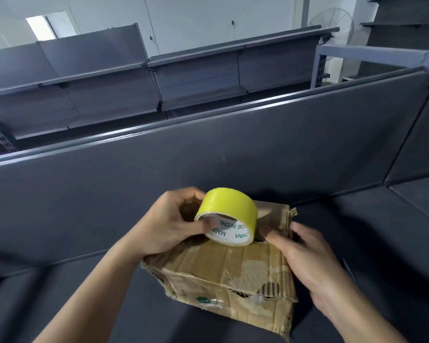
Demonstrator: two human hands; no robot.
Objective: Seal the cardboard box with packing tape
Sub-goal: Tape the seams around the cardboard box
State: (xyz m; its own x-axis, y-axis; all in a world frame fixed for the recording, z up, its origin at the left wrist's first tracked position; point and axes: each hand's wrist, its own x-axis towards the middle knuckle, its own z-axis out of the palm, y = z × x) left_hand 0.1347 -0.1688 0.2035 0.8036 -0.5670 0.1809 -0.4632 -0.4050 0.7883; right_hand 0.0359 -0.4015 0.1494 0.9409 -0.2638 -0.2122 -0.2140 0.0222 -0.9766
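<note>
Tape roll poised over a battered box on a dark shelf.

The dark grey metal shelf [357, 231] bears the worn brown cardboard box [223, 268], flaps down, so both hands can work from above. The right hand [305, 258] lies open against the box's right side — likely steadying it. The left hand [169, 224] grips the yellow roll of packing tape [227, 215], thumb in its white core, just above the top — probably to start a strip at the seam.
</note>
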